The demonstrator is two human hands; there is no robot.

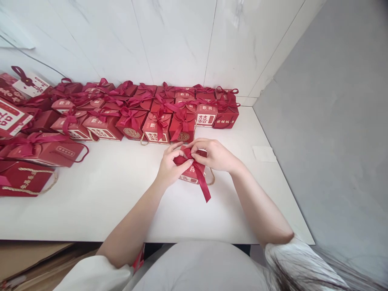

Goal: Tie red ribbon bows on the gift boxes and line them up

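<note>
A small red gift box [189, 178] with a white printed panel and a twisted cord handle [211, 178] stands on the white table in front of me. Red ribbon [202, 184] crosses its top, and one long tail hangs over the front. My left hand [174, 163] pinches a ribbon loop at the box's left side, thumb near the knot. From the right, my right hand [212, 155] has its thumb and index finger closed on the ribbon at the knot. My fingers partly cover the knot and the top of the box.
Several red boxes with ribbon bows [156, 127] stand in rows along the marbled wall [178, 40]. More boxes [26, 178] sit at the left, one with rope handles. A grey wall [327, 133] borders the white table [121, 206] on the right. Cardboard [30, 256] lies below the table's front-left edge.
</note>
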